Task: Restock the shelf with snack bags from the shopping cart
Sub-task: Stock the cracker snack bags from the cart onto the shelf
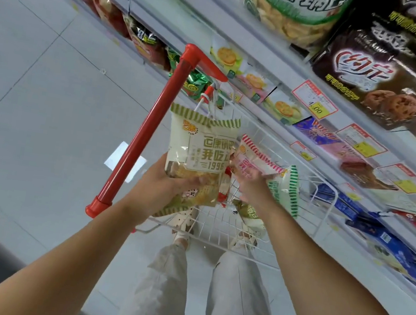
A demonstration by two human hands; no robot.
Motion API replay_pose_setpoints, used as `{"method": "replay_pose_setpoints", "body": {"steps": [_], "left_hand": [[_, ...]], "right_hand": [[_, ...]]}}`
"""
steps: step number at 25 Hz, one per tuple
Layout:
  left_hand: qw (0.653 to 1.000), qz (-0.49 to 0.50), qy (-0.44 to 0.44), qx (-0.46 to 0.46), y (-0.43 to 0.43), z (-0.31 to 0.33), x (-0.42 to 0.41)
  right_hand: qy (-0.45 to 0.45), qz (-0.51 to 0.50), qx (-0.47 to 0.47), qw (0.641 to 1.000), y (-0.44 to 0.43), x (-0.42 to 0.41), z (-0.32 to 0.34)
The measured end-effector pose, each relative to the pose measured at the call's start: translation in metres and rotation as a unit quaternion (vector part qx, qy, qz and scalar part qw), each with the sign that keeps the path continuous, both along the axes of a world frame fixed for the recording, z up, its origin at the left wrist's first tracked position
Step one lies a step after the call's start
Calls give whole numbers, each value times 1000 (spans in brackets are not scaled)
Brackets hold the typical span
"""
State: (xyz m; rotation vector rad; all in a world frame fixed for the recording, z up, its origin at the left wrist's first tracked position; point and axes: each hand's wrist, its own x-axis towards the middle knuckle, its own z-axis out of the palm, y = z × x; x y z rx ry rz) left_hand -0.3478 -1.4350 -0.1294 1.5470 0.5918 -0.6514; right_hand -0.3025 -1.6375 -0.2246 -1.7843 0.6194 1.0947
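My left hand (161, 186) grips a cream snack bag with olive-green stripes (199, 153), held upright above the white wire shopping cart (220, 230). My right hand (251, 183) holds a pink-and-red striped snack bag (253, 159) just right of it, over the cart. A green-striped white bag (287, 194) leans in the cart behind my right hand, and another olive-striped bag (249, 213) lies on the cart's bottom. The shelf (270, 66) runs along the right, close beside the cart.
The cart's red handle bar (148, 131) slants up at the left of my hands. Shelves carry cookie packs (382, 84), biscuit bags (256, 83) and blue packs (380, 233), with yellow price tags (316, 103) on the rails. Grey tiled floor spreads to the left.
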Motion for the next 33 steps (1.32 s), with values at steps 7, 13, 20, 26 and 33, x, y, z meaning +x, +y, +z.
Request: {"method": "replay_pose_setpoints", "body": {"steps": [7,13,20,26,33], "left_hand": [[997,56,43,-43,16,-15,-21],[991,71,52,-98,23,-25,-23],[987,73,49,-134,28,-12,-28],[978,55,67,-190,29,40,-9],[964,60,55,-253,1,119,18]], "right_hand": [[72,-103,-75,989,74,-31,-72],[-21,26,-97,995,66,-43,-94],[-21,59,-36,997,13,-31,-61],[-44,-185,162,968,-74,-18,57],[-55,-228,148,961,-98,-3,173]]}}
